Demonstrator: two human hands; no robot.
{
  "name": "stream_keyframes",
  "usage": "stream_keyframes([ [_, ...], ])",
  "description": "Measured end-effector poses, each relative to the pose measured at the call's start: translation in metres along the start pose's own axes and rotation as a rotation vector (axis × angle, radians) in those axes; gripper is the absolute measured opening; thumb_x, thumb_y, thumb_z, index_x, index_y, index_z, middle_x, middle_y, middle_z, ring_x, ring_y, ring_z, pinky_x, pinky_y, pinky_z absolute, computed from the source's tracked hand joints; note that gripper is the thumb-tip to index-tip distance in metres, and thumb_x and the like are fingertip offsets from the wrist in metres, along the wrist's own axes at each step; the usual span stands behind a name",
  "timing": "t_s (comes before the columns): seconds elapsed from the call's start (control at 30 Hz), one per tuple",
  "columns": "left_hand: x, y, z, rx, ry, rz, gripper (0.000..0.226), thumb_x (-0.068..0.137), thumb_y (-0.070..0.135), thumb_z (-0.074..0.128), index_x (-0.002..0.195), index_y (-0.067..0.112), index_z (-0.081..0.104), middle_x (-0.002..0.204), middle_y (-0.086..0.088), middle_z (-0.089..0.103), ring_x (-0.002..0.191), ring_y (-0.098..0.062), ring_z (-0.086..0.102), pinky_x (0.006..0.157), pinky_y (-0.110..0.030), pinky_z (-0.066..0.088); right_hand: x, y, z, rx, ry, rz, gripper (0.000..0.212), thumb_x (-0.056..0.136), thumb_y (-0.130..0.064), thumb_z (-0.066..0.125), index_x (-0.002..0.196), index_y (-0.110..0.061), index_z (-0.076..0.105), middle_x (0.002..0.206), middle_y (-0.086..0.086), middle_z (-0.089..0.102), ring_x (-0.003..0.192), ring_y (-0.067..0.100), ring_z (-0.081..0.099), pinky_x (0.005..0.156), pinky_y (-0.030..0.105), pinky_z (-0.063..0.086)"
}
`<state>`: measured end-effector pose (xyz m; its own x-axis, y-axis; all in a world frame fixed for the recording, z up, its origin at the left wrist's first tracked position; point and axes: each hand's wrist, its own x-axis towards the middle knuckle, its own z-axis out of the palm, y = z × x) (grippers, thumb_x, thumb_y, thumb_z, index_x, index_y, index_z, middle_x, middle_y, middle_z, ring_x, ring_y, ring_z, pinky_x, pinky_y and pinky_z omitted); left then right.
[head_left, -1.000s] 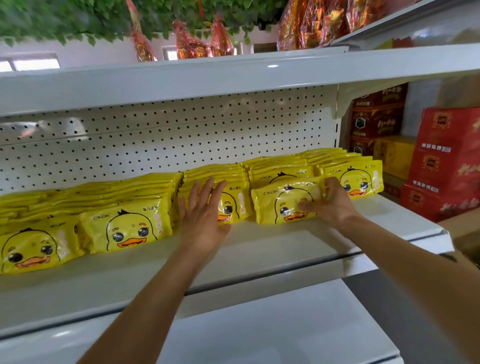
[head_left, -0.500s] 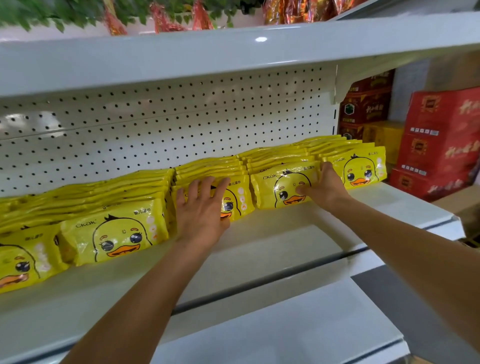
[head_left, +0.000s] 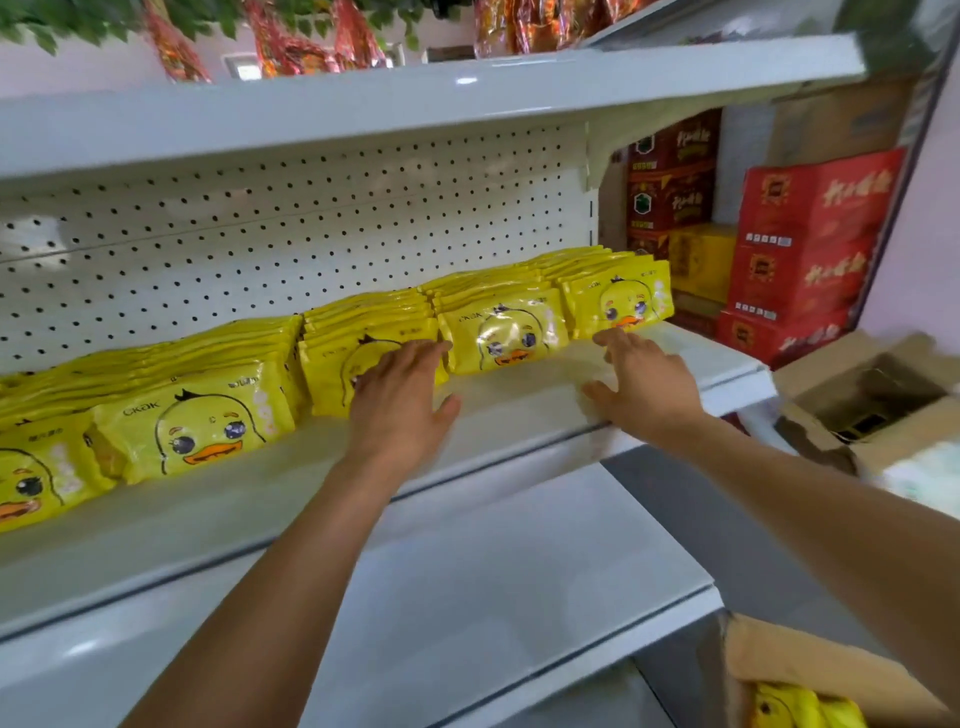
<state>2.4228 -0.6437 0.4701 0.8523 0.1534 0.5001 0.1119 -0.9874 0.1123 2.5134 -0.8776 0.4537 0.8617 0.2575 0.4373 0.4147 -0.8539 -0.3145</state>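
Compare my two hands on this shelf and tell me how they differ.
The left hand lies on the front of a duck pack; the right hand lies over bare shelf, fingertips near the end pack. The left hides its pack's duck face; the right hides none. Both are open, fingers straight, gripping nothing.

The flat white metal shelf in front of me carries glossy yellow plastic packs printed with a cartoon duck face. They stand on edge in rows, each row running back to the white perforated back panel and leaning toward it. The rows sit side by side along that panel, close together.
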Motion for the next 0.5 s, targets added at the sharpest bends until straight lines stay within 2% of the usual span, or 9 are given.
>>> stream_keyframes([
  [0.07,-0.023,0.038,-0.006,-0.075,0.007,0.014,0.05,0.092,0.04,0.056,0.14,0.032,0.042,0.136,0.006,0.053,0.124,-0.02,0.05,0.093,-0.036,0.043,-0.035,0.022,-0.015,-0.056,0.025,-0.044,0.05,0.092,-0.038,0.055,0.137,-0.022,0.041,0.126,0.001,0.058,0.118,0.025,0.052,0.093,0.041,0.039],
  [0.13,-0.048,0.075,-0.007,-0.152,-0.003,0.031,0.042,0.093,0.042,0.055,0.134,0.036,0.046,0.125,0.014,0.061,0.115,-0.015,0.058,0.087,-0.035,0.048,-0.071,0.047,-0.03,-0.091,0.022,-0.061,0.047,0.092,-0.034,0.054,0.136,-0.023,0.042,0.127,0.0,0.059,0.119,0.024,0.052,0.093,0.04,0.039],
  [0.3,-0.115,0.166,0.019,-0.253,-0.118,0.094,0.035,0.094,0.045,0.052,0.129,0.041,0.048,0.117,0.019,0.064,0.102,-0.009,0.064,0.083,-0.032,0.05,-0.156,0.118,-0.071,-0.198,-0.001,-0.063,0.046,0.091,-0.035,0.054,0.135,-0.024,0.044,0.133,0.0,0.054,0.123,0.024,0.048,0.096,0.039,0.033],
  [0.4,-0.153,0.216,0.043,-0.259,-0.24,0.12,0.035,0.094,0.046,0.051,0.129,0.04,0.048,0.117,0.019,0.063,0.101,-0.009,0.064,0.082,-0.03,0.046,-0.205,0.162,-0.083,-0.224,-0.088,-0.011,0.045,0.092,-0.036,0.052,0.134,-0.024,0.043,0.134,0.001,0.053,0.125,0.024,0.047,0.101,0.04,0.032],
  [0.5,-0.192,0.258,0.075,-0.266,-0.402,0.12,0.034,0.093,0.047,0.052,0.127,0.041,0.049,0.119,0.019,0.063,0.105,-0.014,0.062,0.087,-0.033,0.046,-0.256,0.207,-0.079,-0.21,-0.21,0.065,0.04,0.091,-0.036,0.053,0.13,-0.024,0.048,0.132,-0.001,0.054,0.123,0.022,0.049,0.097,0.037,0.035],
])
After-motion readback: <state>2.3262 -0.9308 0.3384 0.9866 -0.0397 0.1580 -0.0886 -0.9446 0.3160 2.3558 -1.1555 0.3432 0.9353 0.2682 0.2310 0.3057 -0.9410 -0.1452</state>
